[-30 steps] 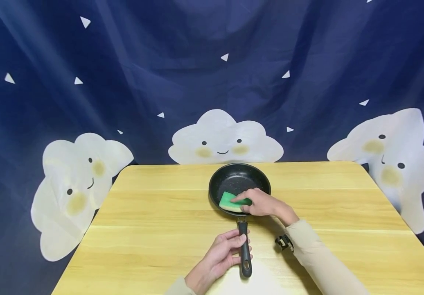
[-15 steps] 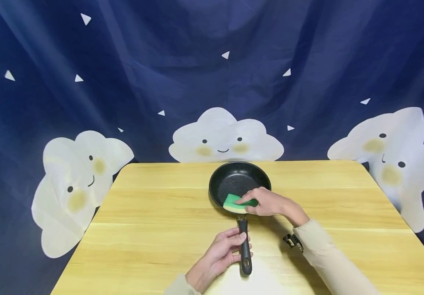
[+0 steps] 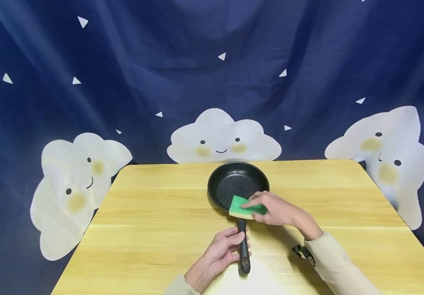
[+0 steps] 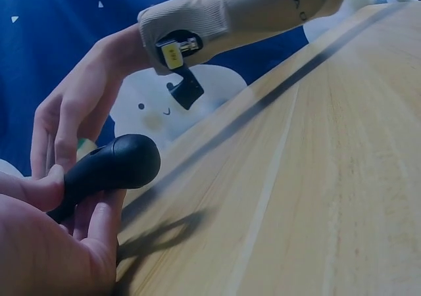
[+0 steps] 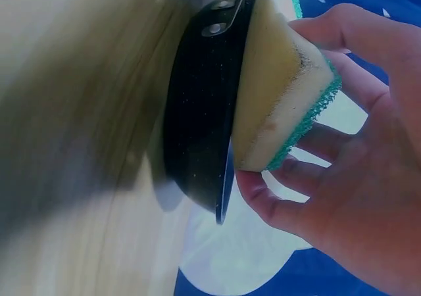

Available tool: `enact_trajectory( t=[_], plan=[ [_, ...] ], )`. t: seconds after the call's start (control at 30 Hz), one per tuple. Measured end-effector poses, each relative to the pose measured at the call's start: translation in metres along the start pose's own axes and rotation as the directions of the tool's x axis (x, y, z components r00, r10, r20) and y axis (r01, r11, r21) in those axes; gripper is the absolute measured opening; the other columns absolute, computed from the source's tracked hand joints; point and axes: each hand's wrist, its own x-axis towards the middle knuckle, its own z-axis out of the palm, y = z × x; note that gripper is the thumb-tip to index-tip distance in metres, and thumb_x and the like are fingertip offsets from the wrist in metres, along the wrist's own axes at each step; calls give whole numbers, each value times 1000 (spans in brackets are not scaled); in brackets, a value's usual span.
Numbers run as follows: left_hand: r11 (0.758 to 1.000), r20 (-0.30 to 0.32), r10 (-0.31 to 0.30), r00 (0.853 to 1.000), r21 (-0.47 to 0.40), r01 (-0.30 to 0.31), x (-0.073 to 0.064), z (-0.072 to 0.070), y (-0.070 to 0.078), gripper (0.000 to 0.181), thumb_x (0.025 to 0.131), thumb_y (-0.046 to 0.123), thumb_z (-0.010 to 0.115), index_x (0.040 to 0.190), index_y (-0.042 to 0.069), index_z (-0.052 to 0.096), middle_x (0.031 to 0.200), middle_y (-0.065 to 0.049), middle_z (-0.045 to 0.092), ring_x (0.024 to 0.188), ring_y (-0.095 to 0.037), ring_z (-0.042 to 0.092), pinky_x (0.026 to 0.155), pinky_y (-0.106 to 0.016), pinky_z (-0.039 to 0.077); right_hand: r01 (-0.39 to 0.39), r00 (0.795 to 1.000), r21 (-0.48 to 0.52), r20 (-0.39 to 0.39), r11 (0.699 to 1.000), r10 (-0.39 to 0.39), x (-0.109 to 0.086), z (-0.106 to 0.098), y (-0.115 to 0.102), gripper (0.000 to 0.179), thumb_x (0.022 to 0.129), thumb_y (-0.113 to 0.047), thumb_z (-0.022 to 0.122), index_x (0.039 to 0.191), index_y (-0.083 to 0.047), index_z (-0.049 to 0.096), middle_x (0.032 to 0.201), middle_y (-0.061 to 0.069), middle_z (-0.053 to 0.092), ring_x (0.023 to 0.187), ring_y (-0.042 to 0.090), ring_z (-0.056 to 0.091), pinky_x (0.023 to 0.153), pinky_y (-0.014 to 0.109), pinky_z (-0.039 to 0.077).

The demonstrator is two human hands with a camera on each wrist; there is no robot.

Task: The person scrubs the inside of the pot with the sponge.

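Note:
A black frying pan [image 3: 234, 184] with a speckled inside stands toward the back of the table, its handle [image 3: 244, 258] pointing to the front. My left hand [image 3: 217, 254] grips that handle, thumb on top and fingers beneath, as the left wrist view also shows around the handle's rounded end [image 4: 135, 161]. In my right hand [image 3: 278, 209] is a two-layer sponge [image 3: 246, 208], green scouring side up and pale yellow foam below, pinched between thumb and fingers. It overlaps the pan's near right rim. In the right wrist view the sponge's foam [image 5: 266, 79] faces the rim.
A light wooden table [image 3: 153, 237] spreads out around the pan. Behind it hangs a dark blue curtain [image 3: 197, 73] with smiling white clouds and small triangles. A small black device [image 3: 304, 254] is fixed at the right sleeve's cuff.
The right hand has drawn the sponge from inside the pan toward the near right, out over the rim. The left hand keeps its grip on the handle, nearly in the same place.

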Motion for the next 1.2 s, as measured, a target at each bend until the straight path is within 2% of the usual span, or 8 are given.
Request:
enact_trajectory(
  t=[0.17,0.3,0.57,0.83,1.07,1.2],
  plan=[
    [1000,6,-26,1000,-2,26,0,-2,1,45,100,18,67,138,-4,59,104,-7,64,93,-20,64,83,-40,61,-49,998,15,-28,999,49,-7,4,-1,40,88,-7,70,127,-11,73,130,19,64,119,38,59,99,58,51],
    [1000,13,-29,1000,5,28,1,-1,1,46,99,19,68,139,-3,59,105,-8,64,94,-19,63,83,-40,61,-93,993,14,-68,996,94,-15,8,-2,40,89,-9,71,128,-14,73,131,18,62,118,37,59,96,57,52],
    [1000,6,-15,1000,9,15,-1,0,4,45,101,18,67,139,-4,57,109,-11,63,96,-22,62,87,-45,60,-109,980,-24,-171,994,103,-29,18,-5,42,90,-14,78,131,-18,71,136,16,59,123,36,57,98,58,51],
    [1000,-14,-13,1000,19,13,0,-1,3,44,101,18,66,139,-2,58,110,-10,62,96,-22,62,89,-48,59,-141,966,-70,-230,988,122,-46,24,-6,45,88,-18,81,132,-20,71,136,16,59,123,36,57,98,57,52],
    [1000,-5,-19,1000,9,19,0,0,3,44,101,20,66,139,-1,59,107,-9,61,95,-21,62,90,-47,59,-151,934,-138,-345,979,95,-70,30,-1,46,88,-20,82,133,-19,69,134,12,59,116,30,60,91,52,57],
    [1000,10,-23,1000,10,23,0,-1,2,46,100,20,67,140,-1,58,107,-8,60,96,-21,62,90,-46,59,-190,913,-161,-391,969,114,-83,33,1,49,88,-20,82,134,-16,67,132,13,59,112,30,61,86,50,59]
  ],
)
